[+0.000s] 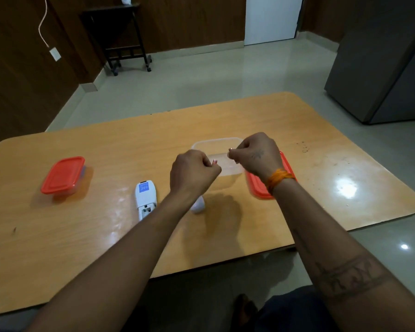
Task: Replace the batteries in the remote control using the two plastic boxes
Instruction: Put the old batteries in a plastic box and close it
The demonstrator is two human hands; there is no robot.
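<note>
Left hand (194, 170) is up over the table (321, 178), fingers curled, pinching a small battery (214, 161) at its tips, only the striped end of it peeking out. Right hand (256, 155), with an orange thread band (279, 178) at the wrist, is curled the same way and pinches a second battery (231, 149), a coppery end just visible; which way either cell points is hard to tell. Both hands hover just in front of the clear open box (217, 146), and that box's red lid (258, 186) lies flat right of the box, partly under the right wrist. Well left of the open box lies the white remote (146, 197), back side up, long axis running away from the person and leaning a touch right. Its battery bay is open at the near end. A blue label sits near its far end, print too small to read. Between the remote and the open box, a white piece, likely the battery cover (198, 206), shows from under the left wrist. Far left of the remote sits the second box (63, 175), red lid on.
</note>
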